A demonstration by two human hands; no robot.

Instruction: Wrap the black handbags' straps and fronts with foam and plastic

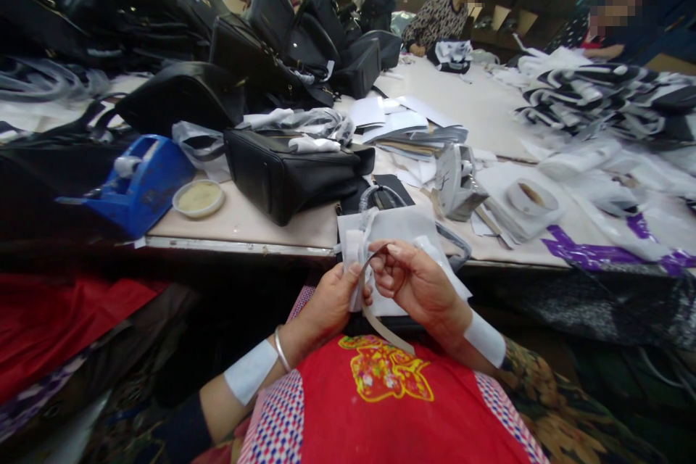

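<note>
Close in front of my red apron, my left hand [334, 297] is closed, its thumb pressing on a narrow strap [383, 330] and some white wrapping [354, 250]. Dark at its upper end, the strap curves up to my right hand [416, 279] and hangs pale towards my lap. The fingertips of my right hand pinch that upper end. Behind both hands, a sheet of white paper [405, 225] lies against a dark bag, whose wrapped handle [383, 192] rises above it. Most of that bag is hidden by the paper and my hands.
A blue tape dispenser [144, 185], a round dish [199, 199] and a black handbag [288, 174] stand to the left. Right of centre are a grey dispenser [460, 181] and a tape roll [527, 196]. Black bags are piled behind; several people sit farther back.
</note>
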